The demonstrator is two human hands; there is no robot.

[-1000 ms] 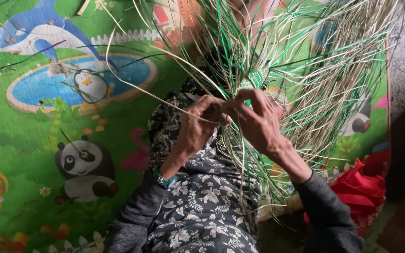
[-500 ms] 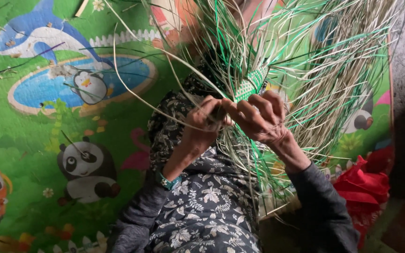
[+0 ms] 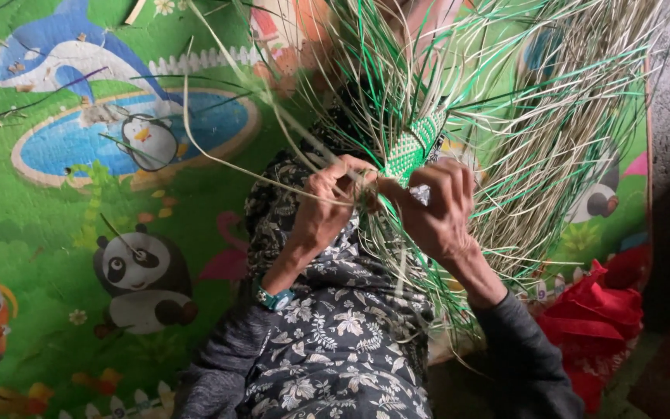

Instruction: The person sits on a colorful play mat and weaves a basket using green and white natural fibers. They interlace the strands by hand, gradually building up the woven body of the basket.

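Both my hands work over my lap: left hand (image 3: 321, 208) pinches pale straw strands (image 3: 273, 159), right hand (image 3: 436, 206) closed on the green-white woven strip (image 3: 412, 147). Strands look light, springy, brittle; best held near the weave. Loose strands (image 3: 568, 116) crowd around; red bag (image 3: 595, 326) at the play mat's (image 3: 56, 310) right edge.
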